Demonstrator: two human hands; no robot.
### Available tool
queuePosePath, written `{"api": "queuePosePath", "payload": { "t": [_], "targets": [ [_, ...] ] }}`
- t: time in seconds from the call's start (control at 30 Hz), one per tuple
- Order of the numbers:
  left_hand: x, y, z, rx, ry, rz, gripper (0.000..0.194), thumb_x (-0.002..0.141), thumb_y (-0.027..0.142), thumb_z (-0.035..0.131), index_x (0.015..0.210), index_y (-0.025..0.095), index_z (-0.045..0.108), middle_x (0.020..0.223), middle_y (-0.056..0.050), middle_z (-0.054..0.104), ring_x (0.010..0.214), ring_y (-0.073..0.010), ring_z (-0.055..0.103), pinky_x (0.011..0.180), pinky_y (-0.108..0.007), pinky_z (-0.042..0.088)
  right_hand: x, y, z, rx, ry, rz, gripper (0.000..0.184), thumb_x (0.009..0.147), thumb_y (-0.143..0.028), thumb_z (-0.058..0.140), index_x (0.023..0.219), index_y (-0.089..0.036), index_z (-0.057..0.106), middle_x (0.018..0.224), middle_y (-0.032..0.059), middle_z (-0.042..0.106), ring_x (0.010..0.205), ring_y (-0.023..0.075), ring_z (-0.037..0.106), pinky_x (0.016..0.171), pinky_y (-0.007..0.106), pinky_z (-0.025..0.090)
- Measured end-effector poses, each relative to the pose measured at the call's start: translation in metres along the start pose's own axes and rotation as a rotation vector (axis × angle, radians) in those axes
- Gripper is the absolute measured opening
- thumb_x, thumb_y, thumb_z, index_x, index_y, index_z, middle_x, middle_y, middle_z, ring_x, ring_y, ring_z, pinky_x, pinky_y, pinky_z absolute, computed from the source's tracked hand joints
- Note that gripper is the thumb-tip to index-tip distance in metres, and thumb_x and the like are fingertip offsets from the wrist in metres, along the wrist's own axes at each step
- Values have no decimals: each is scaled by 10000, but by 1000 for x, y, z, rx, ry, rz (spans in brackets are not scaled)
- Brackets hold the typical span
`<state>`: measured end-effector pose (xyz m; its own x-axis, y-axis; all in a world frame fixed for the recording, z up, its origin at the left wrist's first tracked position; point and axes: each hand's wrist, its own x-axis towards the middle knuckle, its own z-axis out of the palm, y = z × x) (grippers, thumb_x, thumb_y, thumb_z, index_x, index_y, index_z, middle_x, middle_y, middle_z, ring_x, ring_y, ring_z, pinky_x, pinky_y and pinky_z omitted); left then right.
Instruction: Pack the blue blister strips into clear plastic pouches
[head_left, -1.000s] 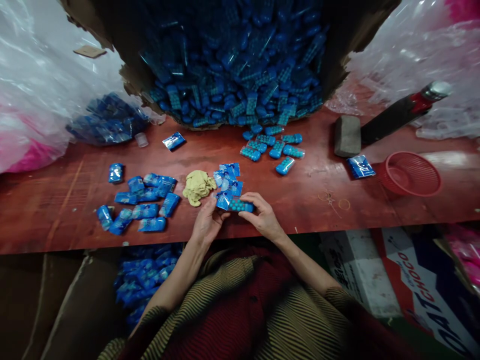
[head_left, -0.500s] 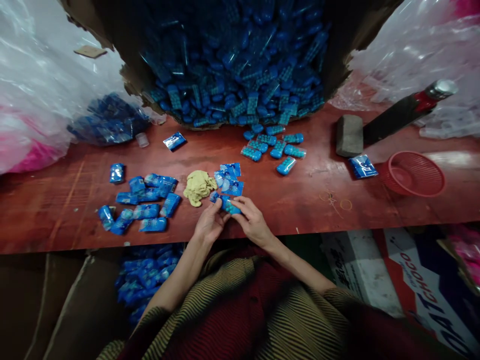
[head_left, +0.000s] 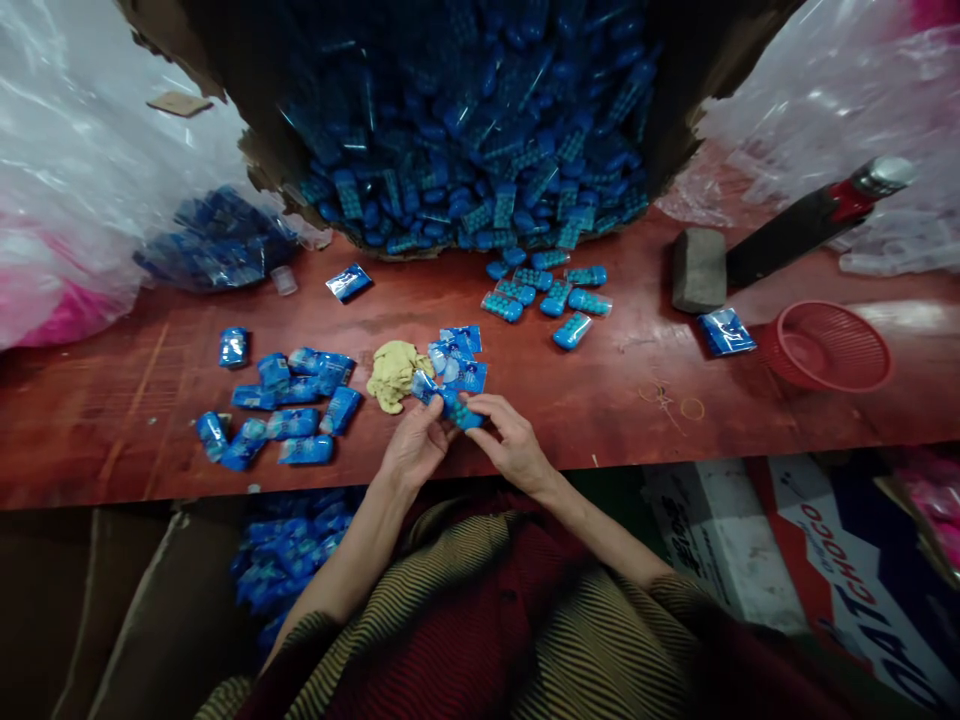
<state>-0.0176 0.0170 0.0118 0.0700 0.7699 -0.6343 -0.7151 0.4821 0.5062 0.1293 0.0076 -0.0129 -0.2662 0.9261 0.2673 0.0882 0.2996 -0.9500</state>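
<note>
My left hand (head_left: 414, 448) pinches a blue printed plastic sleeve (head_left: 425, 386), its free end sticking up past the thumb. Between the fingers of my right hand (head_left: 519, 448) is a small clear container (head_left: 466, 413) filled with blue balls. One end of the container meets the sleeve; how far it sits inside is hidden by my fingers. Just beyond my hands lie several flat blue sleeves (head_left: 469, 375), beside a crumpled yellow lump (head_left: 397, 372). On the left rests a group of containers covered in blue sleeves (head_left: 292, 422).
Loose ball-filled containers (head_left: 555, 297) lie before a torn cardboard box (head_left: 675, 160) heaped with more. At right are a stone block (head_left: 698, 270), a dark cylinder (head_left: 795, 235), a red basket (head_left: 832, 350) and a rubber band (head_left: 691, 408). Plastic bags (head_left: 67, 150) flank the red table (head_left: 600, 400).
The container and sleeve have come together between my hands. My right hand has moved slightly left, and the sleeve's free end has tilted up to the left.
</note>
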Motion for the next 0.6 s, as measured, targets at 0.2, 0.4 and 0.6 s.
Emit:
{"api": "queuePosePath", "payload": {
  "t": [0.2, 0.4, 0.6],
  "targets": [
    [2, -3, -2, -15, -56, -17, 31, 754, 149, 658, 768, 137, 632, 726, -14, 673, 647, -110, 625, 652, -222, 518, 2, 1, -1, 147, -14, 78, 299, 755, -285, 687, 1042, -251, 610, 1054, 42, 616, 1028, 196, 593, 886, 354, 496],
    [1, -6, 0, -55, -66, -67, 123, 842, 178, 544, 846, 125, 655, 814, -65, 698, 786, -152, 651, 715, -255, 520, -4, -2, 6, -29, 20, -35, 245, 789, -266, 652, 1030, -237, 621, 1007, 61, 604, 1014, 201, 575, 925, 374, 467],
    [-3, -13, 5, 11, -86, 7, 129, 785, 196, 626, 890, 125, 646, 833, -57, 705, 715, -139, 647, 615, -224, 514, -8, 2, 10, 149, 121, 236, 235, 781, -280, 633, 1007, -225, 608, 1009, 43, 605, 874, 168, 613, 774, 330, 543]
  ]
}}
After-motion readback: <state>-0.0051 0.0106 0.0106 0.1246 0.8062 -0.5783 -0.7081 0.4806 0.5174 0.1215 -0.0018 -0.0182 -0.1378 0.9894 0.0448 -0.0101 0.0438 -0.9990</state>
